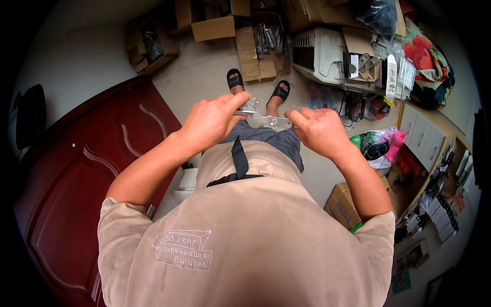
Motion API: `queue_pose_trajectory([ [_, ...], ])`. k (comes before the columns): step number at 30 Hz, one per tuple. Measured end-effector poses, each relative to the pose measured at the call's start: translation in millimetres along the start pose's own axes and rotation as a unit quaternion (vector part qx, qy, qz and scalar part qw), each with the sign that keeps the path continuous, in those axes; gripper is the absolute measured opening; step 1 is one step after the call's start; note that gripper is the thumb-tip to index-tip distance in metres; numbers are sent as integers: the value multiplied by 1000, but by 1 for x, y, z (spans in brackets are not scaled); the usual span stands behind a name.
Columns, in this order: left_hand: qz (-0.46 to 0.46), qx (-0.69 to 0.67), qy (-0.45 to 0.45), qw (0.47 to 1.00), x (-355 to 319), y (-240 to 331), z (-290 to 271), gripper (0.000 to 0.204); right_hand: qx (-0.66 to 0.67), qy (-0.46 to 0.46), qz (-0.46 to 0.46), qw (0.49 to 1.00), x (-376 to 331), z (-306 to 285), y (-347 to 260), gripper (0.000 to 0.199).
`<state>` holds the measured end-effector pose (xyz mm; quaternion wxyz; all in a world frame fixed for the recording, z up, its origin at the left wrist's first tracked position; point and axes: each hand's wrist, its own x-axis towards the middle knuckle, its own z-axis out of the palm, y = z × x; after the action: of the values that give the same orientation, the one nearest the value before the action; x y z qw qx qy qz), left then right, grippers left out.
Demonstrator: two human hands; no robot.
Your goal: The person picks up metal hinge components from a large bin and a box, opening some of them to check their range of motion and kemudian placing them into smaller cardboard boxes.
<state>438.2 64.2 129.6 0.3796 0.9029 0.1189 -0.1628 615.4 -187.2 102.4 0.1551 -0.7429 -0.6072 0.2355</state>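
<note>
Beige shirt (245,240), hands gripping metal bracket (268,121)

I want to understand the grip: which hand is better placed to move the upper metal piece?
Probably the left hand: its fingertips pinch the small upper piece of the flat silver metal hinge bracket, while the right hand only holds the bracket's other end steady.

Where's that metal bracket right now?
In the head view, the metal bracket sits just above centre, held between the left hand and right hand, in front of the person's waist and above the sandalled feet.
</note>
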Motion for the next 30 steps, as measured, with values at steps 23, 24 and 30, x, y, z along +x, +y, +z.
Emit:
queue_pose_trajectory([
  [23, 84, -152, -248, 953, 1, -24, -2, 42, 161, -145, -62, 974, -17, -1, -6, 43],
  [24, 68, -194, -253, 945, -1, -29, 2, 39, 169, -159, -49, 971, -17, -3, -7, 48],
  [30, -141, -396, -400, 814, -8, -28, 11, 31, 190, -209, 35, 959, -20, 0, -11, 60],
])
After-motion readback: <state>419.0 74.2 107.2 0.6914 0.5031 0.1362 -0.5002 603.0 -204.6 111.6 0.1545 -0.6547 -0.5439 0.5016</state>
